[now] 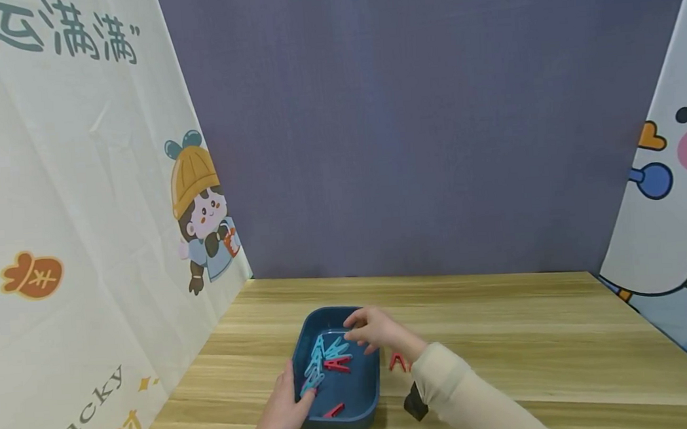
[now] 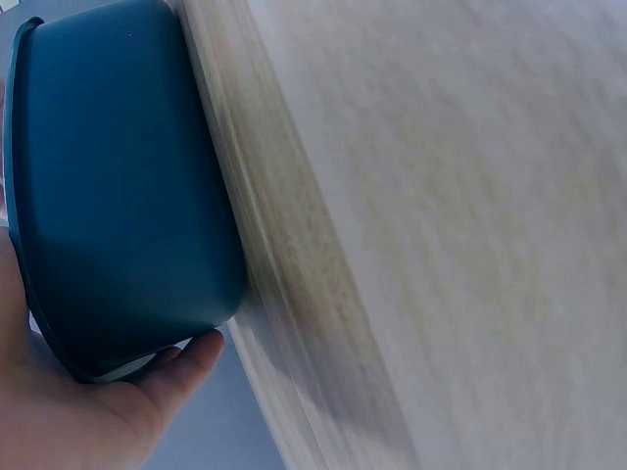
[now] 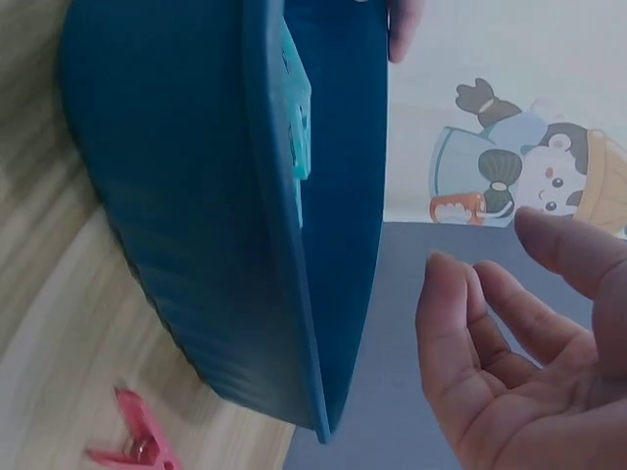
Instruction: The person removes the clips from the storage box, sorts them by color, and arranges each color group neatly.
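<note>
A dark blue plastic bin (image 1: 346, 425) stands on the table, holding several light-blue clothespins (image 1: 317, 357) bunched toward its left side. Among them lies a red clothespin (image 1: 337, 365), and another red clothespin (image 1: 334, 410) rests near the bin's front end. My left hand (image 1: 285, 402) grips the bin's left rim, thumb over the edge; the left wrist view shows that hand (image 2: 108, 411) against the bin wall (image 2: 118, 176). Over the right rim hovers my right hand (image 1: 377, 329), its fingers loosely bent and nothing between them, as the right wrist view also shows.
Just right of the bin, a red clothespin (image 1: 396, 361) lies on the wooden table (image 1: 504, 336), partly beside my right forearm. A black object (image 1: 415, 403) shows at the right sleeve. A grey-blue backdrop (image 1: 397, 132) closes off the rear, with printed cloths at both sides.
</note>
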A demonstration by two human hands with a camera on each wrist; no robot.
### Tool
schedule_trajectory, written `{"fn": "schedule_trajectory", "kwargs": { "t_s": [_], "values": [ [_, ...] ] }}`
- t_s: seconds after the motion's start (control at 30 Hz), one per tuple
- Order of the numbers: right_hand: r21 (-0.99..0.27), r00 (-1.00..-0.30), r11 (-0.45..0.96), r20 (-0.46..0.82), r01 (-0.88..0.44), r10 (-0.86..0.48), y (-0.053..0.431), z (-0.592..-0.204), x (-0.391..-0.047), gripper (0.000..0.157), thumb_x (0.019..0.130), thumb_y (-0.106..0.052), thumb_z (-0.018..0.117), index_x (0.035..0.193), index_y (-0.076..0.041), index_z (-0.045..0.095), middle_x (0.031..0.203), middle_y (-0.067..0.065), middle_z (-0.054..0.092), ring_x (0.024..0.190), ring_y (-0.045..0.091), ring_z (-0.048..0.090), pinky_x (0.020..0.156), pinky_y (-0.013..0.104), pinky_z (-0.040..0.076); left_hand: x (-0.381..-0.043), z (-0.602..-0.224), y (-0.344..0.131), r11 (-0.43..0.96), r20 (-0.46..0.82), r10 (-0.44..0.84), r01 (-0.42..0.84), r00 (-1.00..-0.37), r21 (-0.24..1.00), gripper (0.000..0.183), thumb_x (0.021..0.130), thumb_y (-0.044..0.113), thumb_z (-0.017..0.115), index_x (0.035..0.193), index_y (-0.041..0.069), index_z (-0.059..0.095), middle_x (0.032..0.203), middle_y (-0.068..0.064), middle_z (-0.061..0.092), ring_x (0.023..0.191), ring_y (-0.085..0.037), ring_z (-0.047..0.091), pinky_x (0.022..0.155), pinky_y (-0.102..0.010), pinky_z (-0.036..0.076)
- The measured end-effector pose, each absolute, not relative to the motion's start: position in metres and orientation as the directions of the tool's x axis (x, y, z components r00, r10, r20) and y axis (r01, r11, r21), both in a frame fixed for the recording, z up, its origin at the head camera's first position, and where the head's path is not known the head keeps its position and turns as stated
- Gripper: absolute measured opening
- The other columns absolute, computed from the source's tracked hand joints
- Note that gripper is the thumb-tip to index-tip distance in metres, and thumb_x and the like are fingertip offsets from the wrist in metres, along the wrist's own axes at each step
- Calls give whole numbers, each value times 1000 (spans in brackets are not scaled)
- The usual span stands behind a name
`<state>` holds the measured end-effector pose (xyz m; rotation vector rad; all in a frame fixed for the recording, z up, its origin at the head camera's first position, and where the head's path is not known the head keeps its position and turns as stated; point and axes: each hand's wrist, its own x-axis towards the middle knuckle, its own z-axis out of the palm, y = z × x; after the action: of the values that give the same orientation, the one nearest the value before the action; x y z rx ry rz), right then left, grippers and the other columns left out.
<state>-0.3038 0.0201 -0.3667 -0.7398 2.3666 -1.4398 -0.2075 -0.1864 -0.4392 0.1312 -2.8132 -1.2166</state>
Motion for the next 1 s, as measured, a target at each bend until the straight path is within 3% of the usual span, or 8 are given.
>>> {"fn": "schedule_trajectory", "kwargs": {
  "t_s": [0.4,1.0],
  "values": [
    [-884,-803,376,-1,-278,-596,12,-375,-299,27,85,-17,66,107,-2,63,81,6,58,75,29,59,57,35,55,-206,-439,-187,682,53,-103,-32,-993,731,78,88,26,58,140,-13,15,134,-33,32,122,-46,34,94,-61,32],
    [-891,-765,359,-19,-279,-644,1,-386,-288,25,84,-9,66,104,4,63,79,6,58,73,32,59,55,39,55,-206,-440,-187,682,70,-102,-19,-992,731,77,87,25,57,139,-14,16,133,-34,32,120,-47,36,94,-61,32]
  ]
}}
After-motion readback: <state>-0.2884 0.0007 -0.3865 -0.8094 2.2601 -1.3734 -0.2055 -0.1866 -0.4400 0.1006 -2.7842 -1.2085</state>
